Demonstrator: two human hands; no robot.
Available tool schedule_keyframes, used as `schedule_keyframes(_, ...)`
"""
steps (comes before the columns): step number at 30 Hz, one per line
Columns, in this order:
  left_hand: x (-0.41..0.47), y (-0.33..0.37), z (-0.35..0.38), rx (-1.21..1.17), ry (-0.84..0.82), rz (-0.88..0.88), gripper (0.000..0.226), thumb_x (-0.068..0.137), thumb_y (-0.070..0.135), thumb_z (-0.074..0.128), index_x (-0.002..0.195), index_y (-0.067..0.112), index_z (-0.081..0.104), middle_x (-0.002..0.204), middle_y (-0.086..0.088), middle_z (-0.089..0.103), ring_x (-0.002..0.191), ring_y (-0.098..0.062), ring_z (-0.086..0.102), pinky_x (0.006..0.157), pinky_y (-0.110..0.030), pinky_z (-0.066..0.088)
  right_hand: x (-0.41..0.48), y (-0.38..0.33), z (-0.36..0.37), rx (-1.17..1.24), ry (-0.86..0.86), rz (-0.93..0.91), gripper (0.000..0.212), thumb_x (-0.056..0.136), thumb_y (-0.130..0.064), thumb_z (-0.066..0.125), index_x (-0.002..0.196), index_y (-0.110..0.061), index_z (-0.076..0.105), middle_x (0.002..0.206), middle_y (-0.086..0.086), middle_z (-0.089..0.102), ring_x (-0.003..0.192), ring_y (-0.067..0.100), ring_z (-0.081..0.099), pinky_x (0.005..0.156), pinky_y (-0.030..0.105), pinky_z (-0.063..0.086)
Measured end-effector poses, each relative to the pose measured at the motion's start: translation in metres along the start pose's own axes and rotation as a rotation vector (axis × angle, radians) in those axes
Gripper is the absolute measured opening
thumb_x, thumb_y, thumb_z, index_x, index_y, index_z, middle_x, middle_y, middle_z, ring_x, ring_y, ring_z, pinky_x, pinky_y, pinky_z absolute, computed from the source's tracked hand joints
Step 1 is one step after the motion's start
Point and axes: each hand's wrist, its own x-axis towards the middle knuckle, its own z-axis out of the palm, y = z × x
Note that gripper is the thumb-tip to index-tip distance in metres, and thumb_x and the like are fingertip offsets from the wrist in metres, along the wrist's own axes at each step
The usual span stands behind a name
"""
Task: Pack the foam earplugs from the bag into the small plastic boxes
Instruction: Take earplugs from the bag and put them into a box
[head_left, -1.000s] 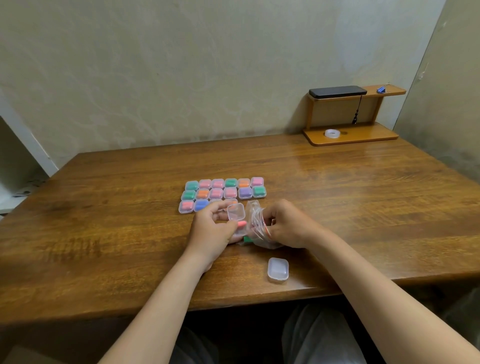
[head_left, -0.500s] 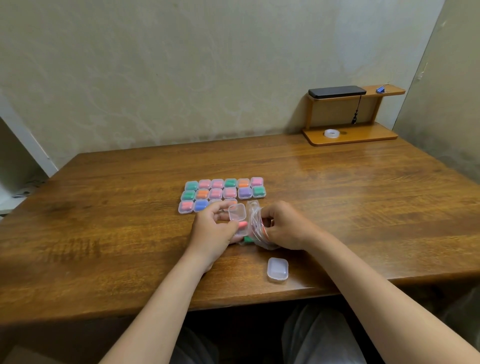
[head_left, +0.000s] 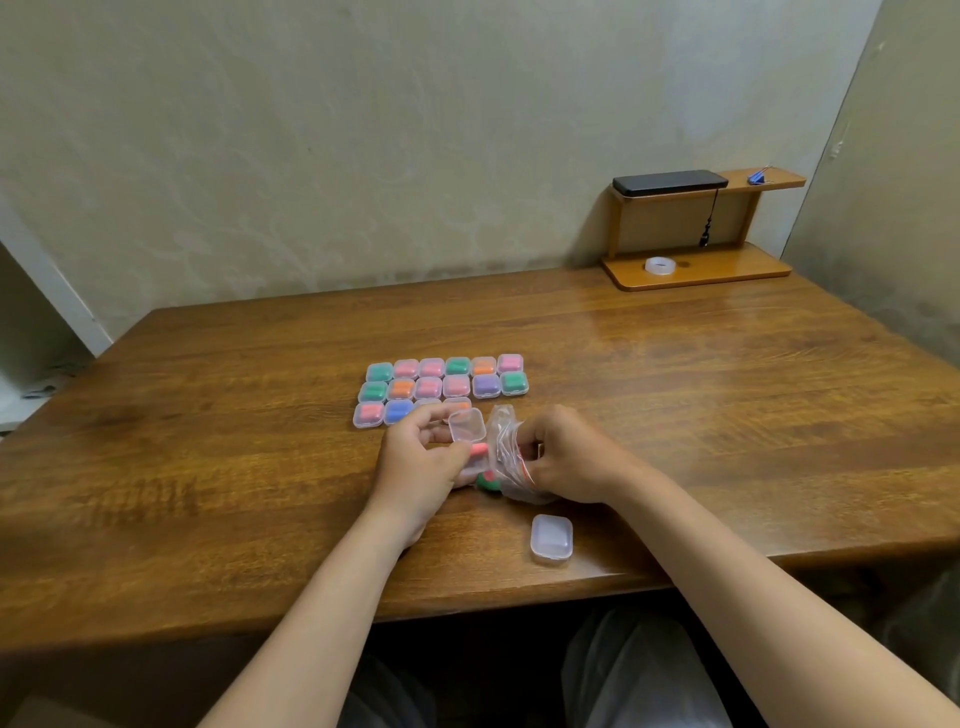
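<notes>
**Mid-pack: box in left, bag in right**

Left fingers (head_left: 434, 415) are curled round a small open box (head_left: 467, 426), lid hinged up, thumb at the near edge: a pinch, not a flat palm. A pink earplug (head_left: 478, 453), as I judge it, sits at the base. Right fingers (head_left: 531, 448) are curled tight into the crumpled clear bag (head_left: 506, 447), bunching it. Whether they also pinch a plug through the film, I cannot tell. Left hand (head_left: 415, 462) and right hand (head_left: 569, 457) work just beside each other, the bag against the box. A green earplug (head_left: 488, 481) shows at the bag's lower edge — inside or under it, I cannot tell.

To do this step well, I judge: hold the base level and the lid clear, feed plugs from the bag mouth straight over the base, press the foam down, and only then snap the lid. The foam is springy and may catch in the seam.

Further out, a spare box (head_left: 551, 539) lies closed and empty near the table (head_left: 208, 467) edge. The filled boxes (head_left: 447, 387) sit in neat rows beyond the hands, with the near row partly hidden. At the far right corner a shelf (head_left: 696, 273) carries a black device (head_left: 670, 183) and a tape roll (head_left: 658, 266).

No writing is readable — no brand or label on the boxes, bag or device. The bag shows only a thin red line.
</notes>
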Motion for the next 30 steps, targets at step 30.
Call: schedule_keyframes(30,-0.0043,0.0051,0.0047,-0.019,-0.011,-0.016,0.037,0.087,-0.008,0.067,0.116,0.014,0.065,0.109,-0.013,0.064,0.091,-0.024,0.075,0.071,-0.037,0.063,-0.0070,-0.0054,0.0023,0.035,0.062,-0.013,0.014,0.084,-0.036,0.056,0.085,-0.022,0.061,0.082,-0.006,0.068,0.075,0.015,0.062,0.070,0.047,0.054)
